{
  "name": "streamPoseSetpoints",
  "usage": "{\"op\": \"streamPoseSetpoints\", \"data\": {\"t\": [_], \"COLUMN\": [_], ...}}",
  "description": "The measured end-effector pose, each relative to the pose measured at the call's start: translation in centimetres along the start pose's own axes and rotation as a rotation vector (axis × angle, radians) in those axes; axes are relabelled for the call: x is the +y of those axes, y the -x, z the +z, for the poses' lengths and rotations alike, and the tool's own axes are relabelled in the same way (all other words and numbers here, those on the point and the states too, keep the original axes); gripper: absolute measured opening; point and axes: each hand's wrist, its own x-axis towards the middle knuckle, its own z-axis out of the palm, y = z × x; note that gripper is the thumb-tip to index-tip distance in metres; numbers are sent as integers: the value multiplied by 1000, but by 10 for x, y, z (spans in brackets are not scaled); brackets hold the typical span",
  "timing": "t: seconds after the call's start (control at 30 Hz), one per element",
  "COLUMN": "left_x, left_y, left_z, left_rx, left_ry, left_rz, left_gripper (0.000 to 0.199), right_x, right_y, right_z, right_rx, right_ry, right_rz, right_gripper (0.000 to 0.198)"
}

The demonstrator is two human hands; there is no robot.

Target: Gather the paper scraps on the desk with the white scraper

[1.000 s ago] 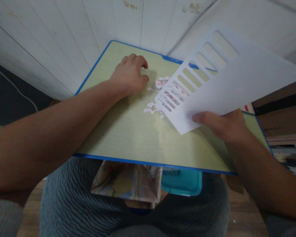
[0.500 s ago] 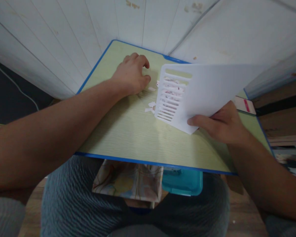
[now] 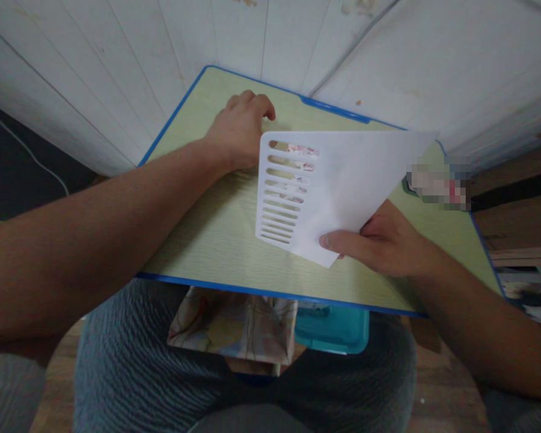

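My right hand [image 3: 383,243] grips a thin white sheet [image 3: 342,186] by its near right edge, thumb on the face toward me and fingers behind. A column of long slots runs down the sheet's left side. It stands tilted above the tabletop. Through the slots I see torn paper scraps [image 3: 303,149] with reddish marks, mostly hidden by the sheet. My left hand [image 3: 241,129] rests on the board to the left, empty, its fingers loosely curled and apart. The sheet's corner covers its thumb.
The yellow-green tabletop [image 3: 198,240] has a blue rim and backs onto a white plank wall [image 3: 198,36]. A blurred object [image 3: 437,183] lies at its right edge. Below the front edge are a patterned fabric item [image 3: 234,325] and a teal box [image 3: 336,331].
My right hand has brought the white sheet left and toward me. Its slotted edge now overlaps my left hand and covers the loose scraps. My left hand has barely moved.
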Motion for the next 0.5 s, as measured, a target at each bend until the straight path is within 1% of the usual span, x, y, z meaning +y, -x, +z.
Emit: {"op": "streamPoseSetpoints", "data": {"t": [0.03,0.1,0.23,0.33,0.4,0.5], "left_x": [0,2,17,25,26,23], "left_y": [-1,-1,3,7,8,8], "left_z": [1,2,-1,-3,-4,-3], "left_rx": [6,13,24,15,12,19], "left_ry": [-5,-21,-80,-95,-89,-73], "left_rz": [-1,-23,-73,-70,-70,-82], "left_gripper": [51,52,54,54,54,52], "right_x": [-1,-5,-12,-14,-14,-12], "right_y": [0,1,1,2,2,1], "right_z": [2,6,13,16,16,14], "right_rx": [-34,-103,-201,-247,-263,-322], "right_ry": [2,23,22,-11,-19,-21], "right_rz": [10,-13,-95,-64,-45,-94], "right_gripper": [15,15,4,9,12,9]}}
